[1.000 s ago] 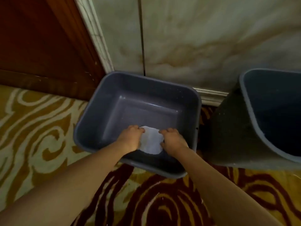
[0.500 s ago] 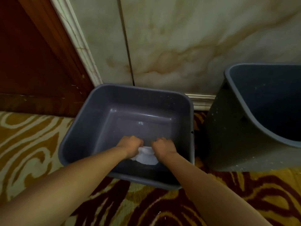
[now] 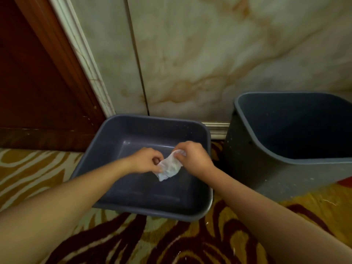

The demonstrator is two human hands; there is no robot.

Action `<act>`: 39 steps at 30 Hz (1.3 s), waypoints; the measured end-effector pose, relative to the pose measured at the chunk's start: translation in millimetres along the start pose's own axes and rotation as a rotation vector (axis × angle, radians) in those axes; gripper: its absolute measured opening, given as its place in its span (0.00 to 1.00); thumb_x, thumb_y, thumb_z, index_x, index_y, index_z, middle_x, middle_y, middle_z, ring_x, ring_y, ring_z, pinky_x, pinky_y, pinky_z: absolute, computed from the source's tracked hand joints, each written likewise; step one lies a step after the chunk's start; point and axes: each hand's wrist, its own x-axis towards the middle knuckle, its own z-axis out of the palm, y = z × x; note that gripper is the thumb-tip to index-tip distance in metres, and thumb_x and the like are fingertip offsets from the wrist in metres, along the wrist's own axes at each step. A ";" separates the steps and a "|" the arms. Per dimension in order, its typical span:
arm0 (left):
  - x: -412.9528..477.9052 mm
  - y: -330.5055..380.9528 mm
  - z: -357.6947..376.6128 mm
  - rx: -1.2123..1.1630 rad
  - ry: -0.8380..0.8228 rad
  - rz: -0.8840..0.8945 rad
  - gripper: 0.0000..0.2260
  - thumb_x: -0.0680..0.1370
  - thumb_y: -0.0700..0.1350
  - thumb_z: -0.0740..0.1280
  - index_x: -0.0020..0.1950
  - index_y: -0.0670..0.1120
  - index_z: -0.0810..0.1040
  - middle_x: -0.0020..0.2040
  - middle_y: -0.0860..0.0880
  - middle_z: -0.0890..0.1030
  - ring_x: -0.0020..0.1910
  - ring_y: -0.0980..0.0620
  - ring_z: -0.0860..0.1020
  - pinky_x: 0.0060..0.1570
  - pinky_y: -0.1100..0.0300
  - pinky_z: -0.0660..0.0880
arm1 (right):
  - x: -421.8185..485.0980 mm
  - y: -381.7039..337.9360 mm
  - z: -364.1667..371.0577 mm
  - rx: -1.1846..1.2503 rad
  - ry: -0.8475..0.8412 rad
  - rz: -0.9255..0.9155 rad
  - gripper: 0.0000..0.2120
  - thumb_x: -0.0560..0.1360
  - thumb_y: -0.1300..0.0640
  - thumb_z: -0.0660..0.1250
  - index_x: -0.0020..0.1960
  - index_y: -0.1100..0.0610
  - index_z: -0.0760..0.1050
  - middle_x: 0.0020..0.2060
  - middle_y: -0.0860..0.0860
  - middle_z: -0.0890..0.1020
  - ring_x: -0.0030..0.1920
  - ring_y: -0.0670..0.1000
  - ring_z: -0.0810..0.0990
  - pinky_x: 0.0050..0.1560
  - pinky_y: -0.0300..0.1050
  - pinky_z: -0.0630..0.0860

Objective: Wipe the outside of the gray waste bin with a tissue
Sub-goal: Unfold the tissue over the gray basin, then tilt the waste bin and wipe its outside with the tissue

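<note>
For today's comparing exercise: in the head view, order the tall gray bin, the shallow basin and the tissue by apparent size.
1. Tall gray bin, though cut off at the right edge
2. Shallow basin
3. Tissue, by far the smallest

tub (image 3: 106, 149) left | waste bin (image 3: 247, 168) right, just beside | wall (image 3: 209, 54) behind both | tissue (image 3: 169, 168) over tub

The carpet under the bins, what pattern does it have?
The carpet has swirling gold, cream and dark red curves, seen best in the head view.
</note>
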 end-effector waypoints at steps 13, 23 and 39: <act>-35.9 268.5 -76.9 -0.055 0.262 0.507 0.11 0.76 0.43 0.64 0.55 0.42 0.79 0.47 0.45 0.83 0.39 0.52 0.80 0.39 0.63 0.78 | -107.0 -9.4 -86.5 0.252 -0.042 0.112 0.11 0.72 0.62 0.59 0.47 0.61 0.79 0.40 0.57 0.83 0.42 0.57 0.82 0.45 0.53 0.81; 9.6 391.7 46.1 0.456 -0.148 0.447 0.11 0.79 0.46 0.57 0.41 0.41 0.70 0.33 0.47 0.68 0.30 0.51 0.66 0.30 0.60 0.63 | -207.1 71.2 -119.3 0.978 -0.013 0.531 0.08 0.75 0.57 0.66 0.52 0.57 0.78 0.44 0.52 0.82 0.41 0.47 0.82 0.36 0.37 0.81; 6.6 356.9 -11.0 -0.208 0.271 0.318 0.14 0.79 0.43 0.59 0.46 0.35 0.79 0.47 0.37 0.80 0.49 0.42 0.78 0.56 0.50 0.73 | -177.0 107.1 -214.9 0.673 1.253 0.284 0.09 0.77 0.58 0.60 0.50 0.55 0.79 0.41 0.51 0.81 0.44 0.51 0.78 0.41 0.40 0.72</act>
